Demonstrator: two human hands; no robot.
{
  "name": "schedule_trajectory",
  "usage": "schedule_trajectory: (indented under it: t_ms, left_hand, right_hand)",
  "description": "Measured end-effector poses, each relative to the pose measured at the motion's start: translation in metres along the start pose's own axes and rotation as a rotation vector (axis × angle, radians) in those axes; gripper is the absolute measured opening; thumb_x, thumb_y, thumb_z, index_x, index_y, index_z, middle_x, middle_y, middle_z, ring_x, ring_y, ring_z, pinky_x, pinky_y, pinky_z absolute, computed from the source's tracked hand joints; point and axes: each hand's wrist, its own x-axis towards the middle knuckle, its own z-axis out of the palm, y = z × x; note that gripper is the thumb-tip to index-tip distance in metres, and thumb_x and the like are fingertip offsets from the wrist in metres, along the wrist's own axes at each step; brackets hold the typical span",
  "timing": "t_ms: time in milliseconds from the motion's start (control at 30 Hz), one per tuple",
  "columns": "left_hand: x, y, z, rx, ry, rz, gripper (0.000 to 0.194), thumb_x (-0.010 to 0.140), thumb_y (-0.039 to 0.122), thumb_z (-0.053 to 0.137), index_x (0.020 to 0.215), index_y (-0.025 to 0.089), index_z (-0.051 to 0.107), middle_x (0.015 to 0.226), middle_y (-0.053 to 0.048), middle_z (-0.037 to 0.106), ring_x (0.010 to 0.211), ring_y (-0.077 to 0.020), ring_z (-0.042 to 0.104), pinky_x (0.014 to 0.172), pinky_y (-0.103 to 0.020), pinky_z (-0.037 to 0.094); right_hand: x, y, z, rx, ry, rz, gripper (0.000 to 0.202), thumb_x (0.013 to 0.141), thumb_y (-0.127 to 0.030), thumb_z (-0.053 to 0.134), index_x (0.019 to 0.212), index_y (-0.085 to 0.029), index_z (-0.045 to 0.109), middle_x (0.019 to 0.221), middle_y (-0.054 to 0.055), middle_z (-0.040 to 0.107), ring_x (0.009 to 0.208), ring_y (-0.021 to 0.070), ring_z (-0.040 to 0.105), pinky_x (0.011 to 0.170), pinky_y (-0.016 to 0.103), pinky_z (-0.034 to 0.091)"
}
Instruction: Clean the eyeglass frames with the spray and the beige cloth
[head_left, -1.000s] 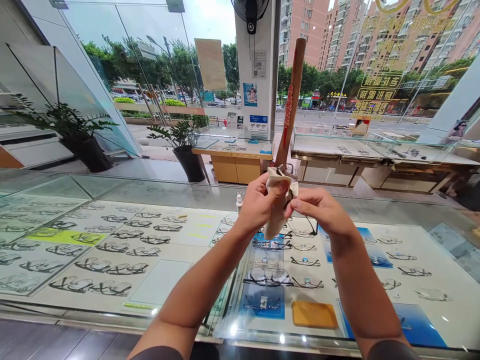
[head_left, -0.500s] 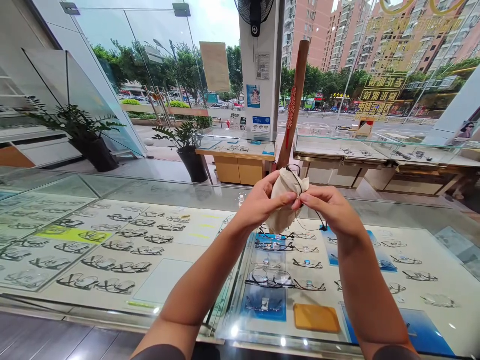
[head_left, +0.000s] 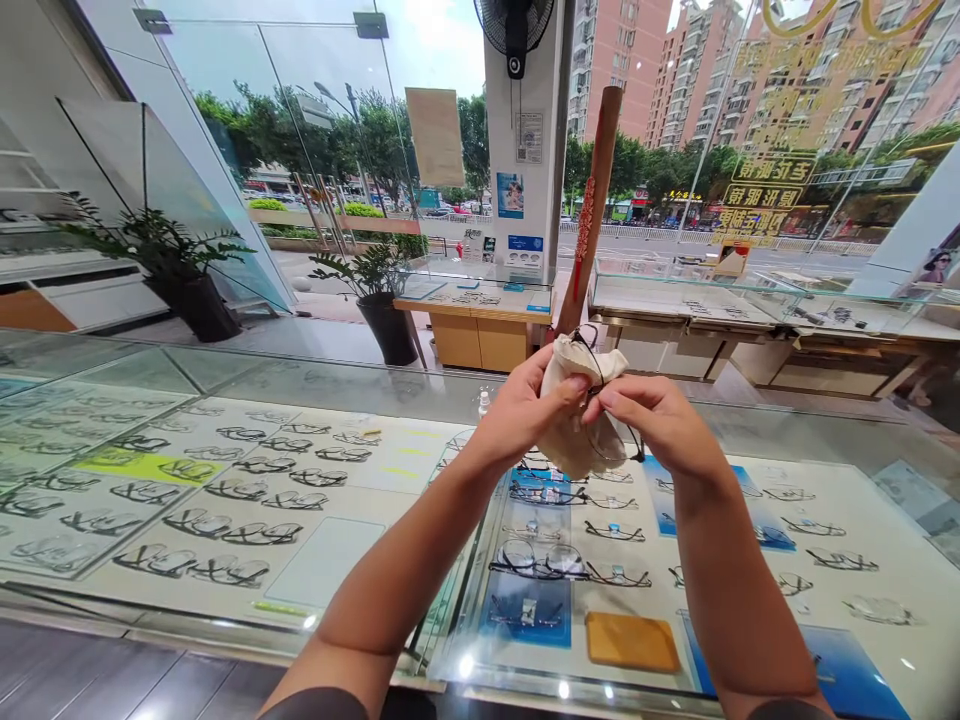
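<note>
A cream cloth drawstring pouch is held up over the glass counter in front of me. My left hand is wrapped round the pouch from the left, its thumb pressed on the front near the gathered neck. On the other side, my right hand has its thumb and fingers pinched together at the black drawstring cord. The cord crosses the neck, loops above it and trails down to the right. Whatever may be inside the pouch is hidden.
The glass display counter holds rows of eyeglasses and an orange-yellow case. A small bottle stands beyond my left wrist. A brown wooden post with red decoration rises behind the pouch. Farther back are potted plants and more showcases.
The pouch has tilted, its lower end swinging slightly right. My right fingers have shifted a little at the cord, and the loop above the neck stands out more.
</note>
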Motion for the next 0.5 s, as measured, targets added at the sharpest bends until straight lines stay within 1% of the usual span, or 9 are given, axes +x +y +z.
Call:
schedule_trajectory:
  t_ms: [133,267,367,500]
  left_hand:
    - [-0.0003,-0.0006,0.0003,0.028,-0.002,-0.012,0.046,0.083,0.049,0.09,0.112,0.017,0.072,0.089,-0.004,0.073,0.078,-0.0147,0.064,0.073,-0.024,0.051]
    - [-0.0001,-0.0008,-0.0029,0.016,-0.032,-0.038,0.049,0.075,0.044,0.096,0.108,0.017,0.071,0.082,-0.003,0.074,0.07,-0.0151,0.066,0.07,-0.026,0.053]
    - [0.0,-0.0015,-0.0032,-0.033,-0.067,-0.082,0.047,0.077,0.044,0.095,0.106,0.017,0.071,0.076,-0.003,0.074,0.065,-0.0151,0.066,0.067,-0.027,0.053]
    - [0.0008,-0.0052,-0.0003,-0.046,-0.024,-0.108,0.044,0.078,0.048,0.094,0.098,0.016,0.071,0.072,-0.002,0.073,0.059,-0.0133,0.066,0.059,-0.023,0.049]
  right_hand:
    - [0.0009,0.0021,0.0,0.012,0.002,0.019,0.043,0.098,-0.058,0.071,0.081,-0.021,0.083,0.08,0.006,0.075,0.082,0.0209,0.063,0.079,0.034,0.05]
    - [0.002,0.0032,-0.0008,0.054,-0.074,0.041,0.044,0.099,-0.057,0.07,0.078,-0.02,0.081,0.079,0.005,0.072,0.08,0.0196,0.062,0.078,0.033,0.049]
    - [0.0028,0.0037,-0.0006,0.096,-0.123,0.052,0.044,0.1,-0.056,0.069,0.078,-0.019,0.08,0.078,0.004,0.071,0.079,0.018,0.06,0.078,0.032,0.049]
    - [0.004,0.0048,0.0007,0.085,-0.165,0.06,0.044,0.1,-0.055,0.069,0.075,-0.02,0.078,0.075,0.003,0.069,0.076,0.0163,0.058,0.077,0.031,0.047]
